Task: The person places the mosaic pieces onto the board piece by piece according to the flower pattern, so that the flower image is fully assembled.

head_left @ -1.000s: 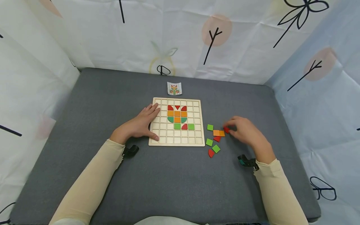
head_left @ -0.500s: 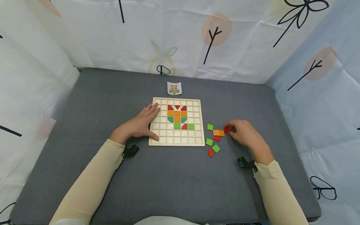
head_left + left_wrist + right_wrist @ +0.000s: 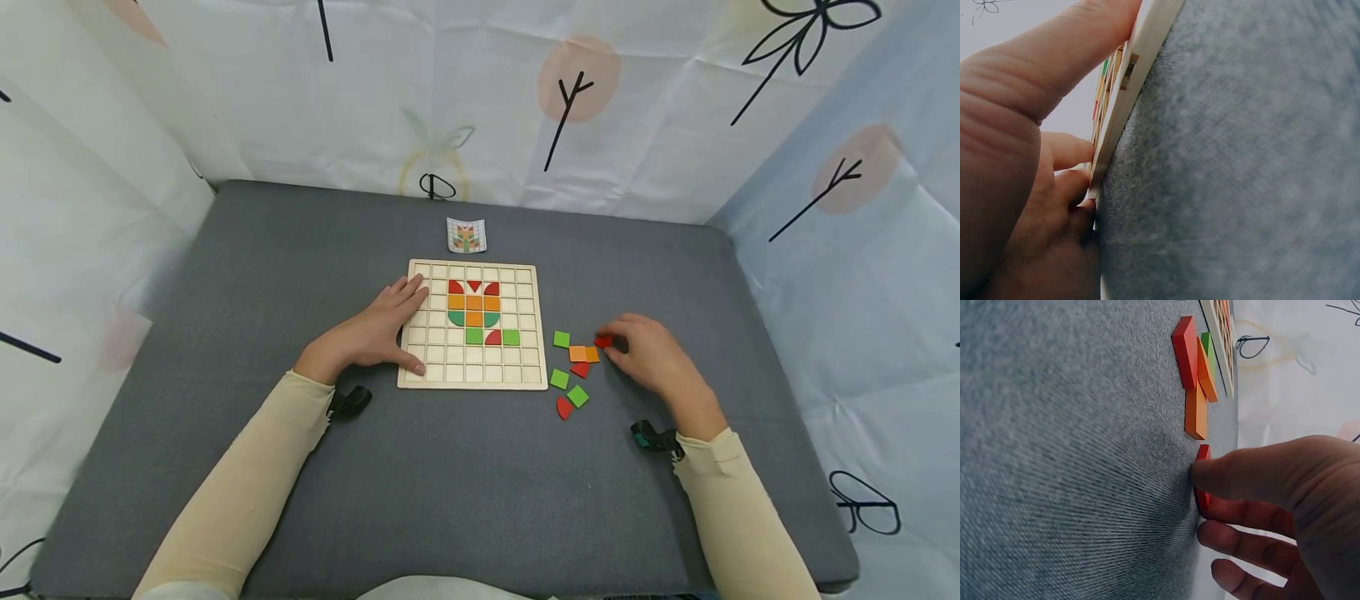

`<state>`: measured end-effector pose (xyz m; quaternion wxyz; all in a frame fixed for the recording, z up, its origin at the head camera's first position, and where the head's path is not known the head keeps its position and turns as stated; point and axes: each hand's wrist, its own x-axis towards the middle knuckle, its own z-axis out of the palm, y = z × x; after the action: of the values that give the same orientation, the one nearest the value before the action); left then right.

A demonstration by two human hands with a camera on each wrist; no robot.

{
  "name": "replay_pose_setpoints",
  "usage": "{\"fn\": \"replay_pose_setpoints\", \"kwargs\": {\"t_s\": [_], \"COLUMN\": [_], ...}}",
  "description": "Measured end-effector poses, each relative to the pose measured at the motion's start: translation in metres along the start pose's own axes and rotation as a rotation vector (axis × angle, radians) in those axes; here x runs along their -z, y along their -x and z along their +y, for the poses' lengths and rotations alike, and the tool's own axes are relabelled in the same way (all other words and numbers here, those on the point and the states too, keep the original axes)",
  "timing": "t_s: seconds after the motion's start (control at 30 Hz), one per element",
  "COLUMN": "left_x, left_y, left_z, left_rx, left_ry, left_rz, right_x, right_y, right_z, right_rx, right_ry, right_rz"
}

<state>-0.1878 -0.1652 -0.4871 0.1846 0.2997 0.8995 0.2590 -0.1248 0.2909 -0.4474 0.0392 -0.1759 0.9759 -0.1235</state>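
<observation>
In the head view, a pale wooden grid board (image 3: pixel 450 377) holds red, orange and green tiles in several of its squares. My left hand (image 3: pixel 367 332) rests on the board's left edge with fingers spread and thumb on the rim; in the left wrist view its thumb (image 3: pixel 1085 50) touches the board's side. To the right of the board, my right hand (image 3: pixel 654 354) pinches a red tile (image 3: pixel 602 342) between thumb and fingers, low at the table surface. The right wrist view shows that red tile (image 3: pixel 1204 499) partly covered by the thumb, so its full shape is hidden.
Loose tiles lie between the board and my right hand: orange squares (image 3: pixel 577 354), green squares (image 3: pixel 558 379), and red pieces (image 3: pixel 564 407). Behind the board lies a small pattern card (image 3: pixel 467 237). Printed curtains (image 3: pixel 660 125) surround the grey table (image 3: pixel 480 483).
My right hand has shifted slightly left with the red tile, bringing it close to the orange squares. The left hand stays in place on the board.
</observation>
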Motion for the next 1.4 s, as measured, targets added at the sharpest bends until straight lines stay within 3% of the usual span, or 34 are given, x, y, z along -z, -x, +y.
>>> {"fn": "replay_pose_setpoints", "kwargs": {"t_s": [0.3,0.47,0.9,1.4], "left_x": [-0.002,-0.001,-0.001,-0.003], "left_y": [-0.001,-0.001,0.000,0.000], "left_z": [-0.004,-0.002,0.000,-0.003], "left_rx": [-0.026,-0.019,-0.006,0.004], "left_ry": [0.004,0.010,0.024,0.021], "left_rz": [0.008,0.006,0.005,0.008], "right_x": [-0.001,0.001,0.006,-0.008], "right_y": [-0.003,-0.007,-0.029,-0.059], "right_z": [-0.002,-0.016,-0.062,-0.109], "right_rx": [-0.052,-0.055,0.043,0.199], "right_ry": [-0.022,-0.042,-0.091,-0.098], "right_rz": [0.046,0.090,0.118,0.099]}}
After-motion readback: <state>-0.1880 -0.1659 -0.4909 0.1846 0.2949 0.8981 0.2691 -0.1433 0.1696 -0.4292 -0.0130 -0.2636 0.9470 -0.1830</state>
